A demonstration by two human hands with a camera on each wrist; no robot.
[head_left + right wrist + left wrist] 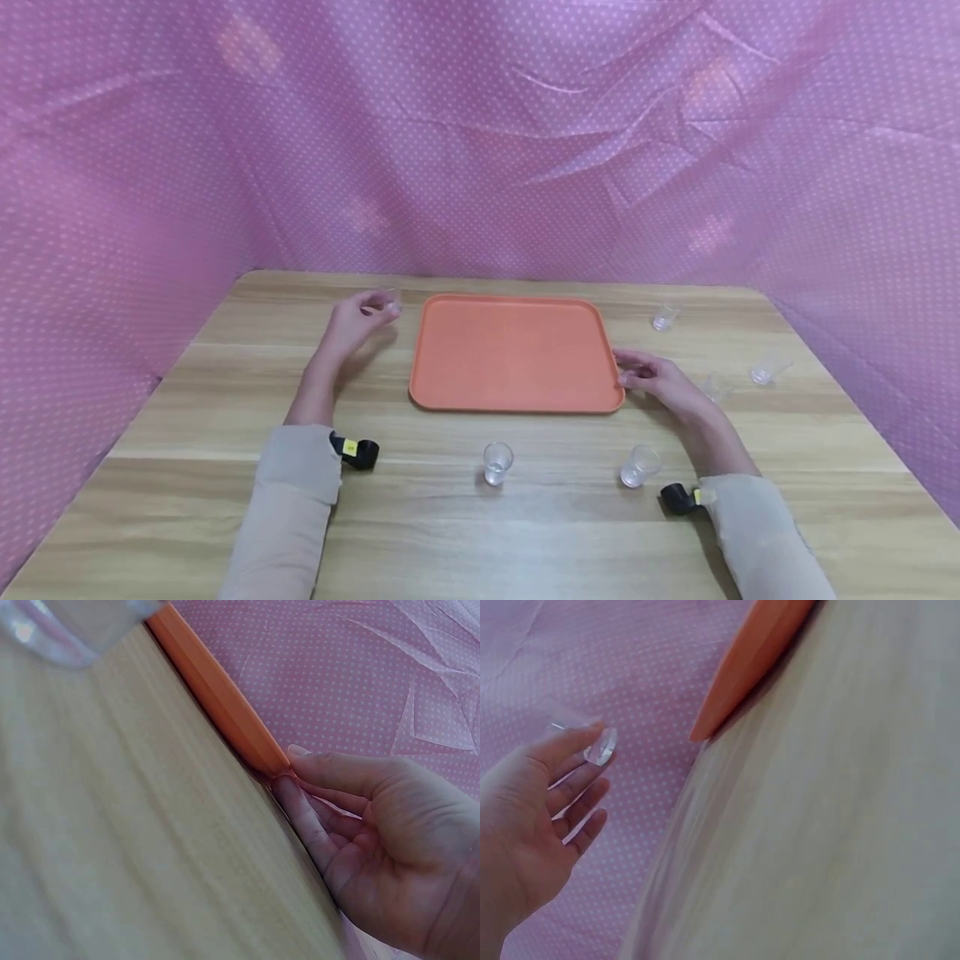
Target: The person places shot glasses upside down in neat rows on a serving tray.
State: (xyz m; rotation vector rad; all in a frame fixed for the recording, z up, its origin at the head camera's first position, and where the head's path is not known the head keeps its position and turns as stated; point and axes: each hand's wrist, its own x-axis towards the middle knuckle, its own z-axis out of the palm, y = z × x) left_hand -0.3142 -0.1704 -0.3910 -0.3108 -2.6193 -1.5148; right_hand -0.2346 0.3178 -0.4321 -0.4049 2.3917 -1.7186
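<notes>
Left of the orange tray [517, 354], my left hand [358, 321] pinches a small clear shot glass [602, 746] between thumb and fingers, near the table's far edge. The other fingers of that hand spread loosely in the left wrist view. At the tray's right side, my right hand [663, 385] grips the rim, thumb at its top edge and a finger low against it, as the right wrist view shows. The tray lies flat with nothing on it. Another clear shot glass [716, 387] stands just beyond my right hand, partly hidden by it.
Two shot glasses, one [498, 464] and another [640, 467], stand in front of the tray. To its right are a tilted-looking glass [767, 369] and one farther back [664, 317]. A pink dotted cloth [480, 167] hangs around the wooden table [450, 533].
</notes>
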